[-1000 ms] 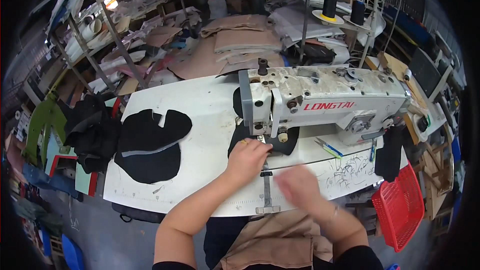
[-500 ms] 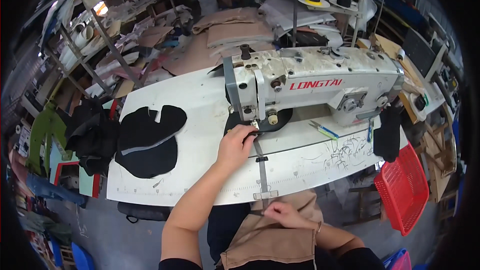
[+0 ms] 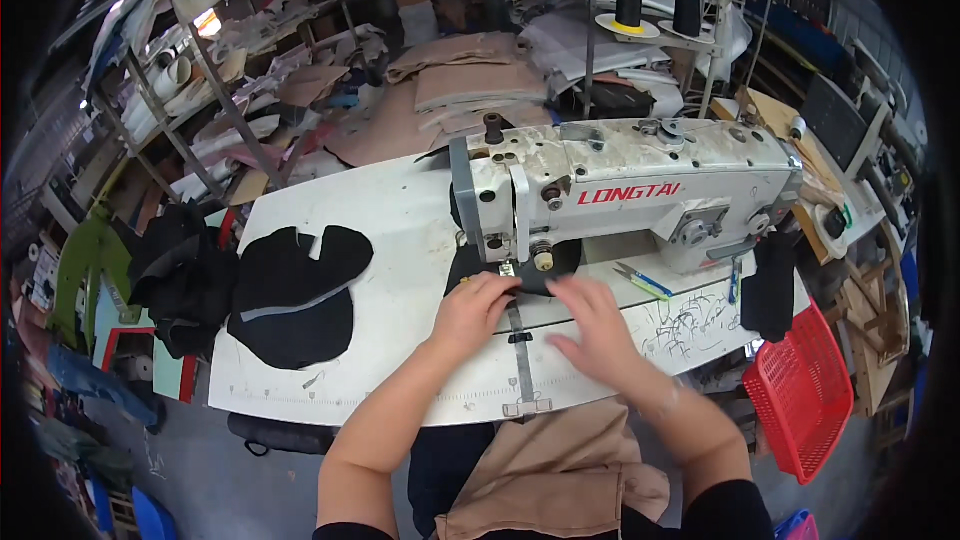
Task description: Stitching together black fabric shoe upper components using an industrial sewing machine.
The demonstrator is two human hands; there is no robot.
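A black fabric piece (image 3: 562, 265) lies beneath the needle of a white sewing machine (image 3: 630, 190). My left hand (image 3: 472, 312) has its fingers closed on the front edge of that fabric, right beside the presser foot (image 3: 507, 269). To its right, my right hand (image 3: 598, 325) reaches over the machine table with fingers stretched and thumb apart, the fingertips at the fabric's right front edge. Between the hands a narrow grey tape (image 3: 524, 370) runs from a clear guide (image 3: 527, 408) at the front edge toward the presser foot.
Black cut pieces with a grey strip (image 3: 300, 305) lie on the table's left, beside a heap of black fabric (image 3: 180, 275). Thread snips (image 3: 643, 281) rest right of the needle. A red basket (image 3: 800, 390) stands at the right. Thread cones (image 3: 629, 2) stand behind.
My right hand has come up from the tape below the table's front edge to the fabric near the needle. My left hand stays at the presser foot.
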